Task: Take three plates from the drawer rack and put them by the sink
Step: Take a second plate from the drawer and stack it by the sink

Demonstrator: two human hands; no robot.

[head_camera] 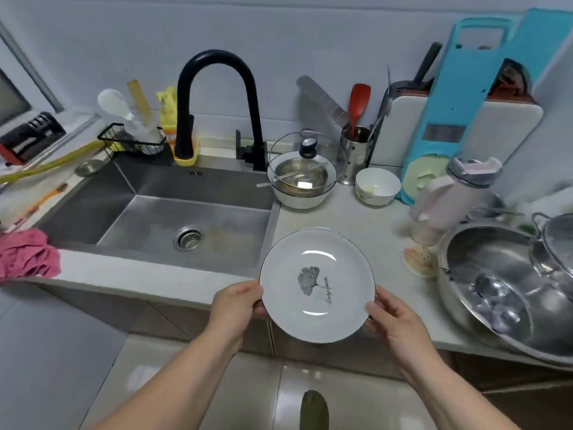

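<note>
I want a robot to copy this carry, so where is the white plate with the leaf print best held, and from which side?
By its thin rim, from two opposite sides, as the left hand and right hand do now. The leaf-print plate is wide, shallow and roughly level, with no handle, so probably only its edge offers a grip. The near edge is open; the counter lies beyond.

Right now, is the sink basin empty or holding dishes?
Empty. The sink shows bare steel around the drain strainer; the faucet runs no water. The plate is over the counter, held by both hands.
</note>
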